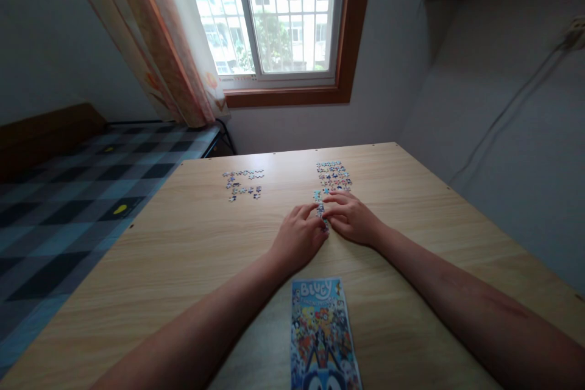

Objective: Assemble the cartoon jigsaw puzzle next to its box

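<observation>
A narrow strip of joined jigsaw pieces (320, 209) lies on the wooden table between my two hands. From its left side, my left hand (299, 236) has curled fingers and the thumb closed on the strip's near end. My right hand (351, 219) comes in from the other side, with its fingers bent and their tips on the same pieces; they partly cover the strip. Just beyond my right hand is a block of jigsaw pieces in rows (333, 175). Farther left lies a loose group of joined jigsaw pieces (242, 186).
A colourful Bluey picture sheet (323, 335) lies on the table (205, 268) in front of me, between my forearms. A bed with a checked cover (68, 195) borders the table on the left. A wall with a hanging cable (498, 116) stands on the right; a window is behind.
</observation>
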`<act>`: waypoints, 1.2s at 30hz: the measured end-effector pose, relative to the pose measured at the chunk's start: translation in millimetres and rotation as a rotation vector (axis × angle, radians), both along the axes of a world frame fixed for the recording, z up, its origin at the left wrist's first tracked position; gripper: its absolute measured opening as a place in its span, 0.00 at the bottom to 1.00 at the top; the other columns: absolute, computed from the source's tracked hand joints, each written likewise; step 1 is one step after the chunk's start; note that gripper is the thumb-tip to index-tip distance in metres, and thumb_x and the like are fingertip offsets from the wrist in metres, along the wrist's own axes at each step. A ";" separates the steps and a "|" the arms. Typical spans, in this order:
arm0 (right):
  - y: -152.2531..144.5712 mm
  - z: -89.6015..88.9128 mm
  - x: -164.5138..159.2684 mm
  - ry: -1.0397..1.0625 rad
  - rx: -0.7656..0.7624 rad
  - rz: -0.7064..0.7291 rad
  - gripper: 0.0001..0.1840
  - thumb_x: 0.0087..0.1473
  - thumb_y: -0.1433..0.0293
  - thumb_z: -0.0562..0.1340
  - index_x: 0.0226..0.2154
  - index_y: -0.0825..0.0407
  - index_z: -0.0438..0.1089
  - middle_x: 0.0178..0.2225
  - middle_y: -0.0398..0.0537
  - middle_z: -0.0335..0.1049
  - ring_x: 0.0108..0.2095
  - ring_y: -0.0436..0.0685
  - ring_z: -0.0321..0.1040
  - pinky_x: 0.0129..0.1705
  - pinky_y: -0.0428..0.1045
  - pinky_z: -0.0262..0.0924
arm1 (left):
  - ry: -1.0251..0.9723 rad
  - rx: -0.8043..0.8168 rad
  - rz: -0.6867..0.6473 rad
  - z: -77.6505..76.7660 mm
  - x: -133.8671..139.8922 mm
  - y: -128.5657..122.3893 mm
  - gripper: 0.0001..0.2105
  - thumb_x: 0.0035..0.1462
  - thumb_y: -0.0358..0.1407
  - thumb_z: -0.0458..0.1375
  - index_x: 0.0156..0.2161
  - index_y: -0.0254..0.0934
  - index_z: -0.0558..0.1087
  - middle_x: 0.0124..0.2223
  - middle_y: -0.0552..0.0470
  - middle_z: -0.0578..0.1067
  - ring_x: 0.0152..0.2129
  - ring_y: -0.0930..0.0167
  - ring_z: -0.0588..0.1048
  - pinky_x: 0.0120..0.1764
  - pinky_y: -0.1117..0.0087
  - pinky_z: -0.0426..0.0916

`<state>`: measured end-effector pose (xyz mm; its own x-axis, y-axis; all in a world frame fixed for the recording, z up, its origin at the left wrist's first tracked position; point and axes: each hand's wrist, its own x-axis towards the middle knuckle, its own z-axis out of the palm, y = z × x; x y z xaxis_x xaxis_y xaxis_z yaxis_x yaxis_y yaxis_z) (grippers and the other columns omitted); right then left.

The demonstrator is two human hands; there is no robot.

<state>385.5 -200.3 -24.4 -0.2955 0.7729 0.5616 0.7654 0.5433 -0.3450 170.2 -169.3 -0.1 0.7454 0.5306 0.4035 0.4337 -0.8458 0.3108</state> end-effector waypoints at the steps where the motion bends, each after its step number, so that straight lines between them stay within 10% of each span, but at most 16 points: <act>1: -0.2 -0.1 0.1 -0.001 0.003 0.000 0.12 0.53 0.76 0.64 0.36 0.45 0.81 0.51 0.50 0.76 0.59 0.65 0.65 0.62 0.67 0.60 | 0.005 0.002 0.003 0.1 0.1 -0.5 0.03 0.59 0.34 0.63 0.39 0.39 0.78 0.57 0.43 0.73 0.55 0.58 0.69 0.59 0.49 0.67; 14: -13.8 11.4 3.0 -0.036 0.099 -0.132 0.09 0.55 0.75 0.63 0.34 0.47 0.80 0.53 0.52 0.74 0.62 0.68 0.60 0.63 0.70 0.55 | 0.044 0.064 -0.017 -4.7 -25.5 16.9 0.05 0.60 0.35 0.61 0.41 0.39 0.78 0.54 0.43 0.75 0.54 0.59 0.71 0.57 0.49 0.69; 36: -18.6 22.5 0.2 -0.078 -0.003 0.107 0.08 0.59 0.72 0.65 0.38 0.46 0.80 0.39 0.48 0.78 0.41 0.58 0.71 0.48 0.56 0.66 | 0.053 0.073 -0.080 0.2 -24.9 11.5 0.13 0.63 0.32 0.55 0.49 0.43 0.79 0.54 0.44 0.77 0.53 0.59 0.72 0.57 0.49 0.69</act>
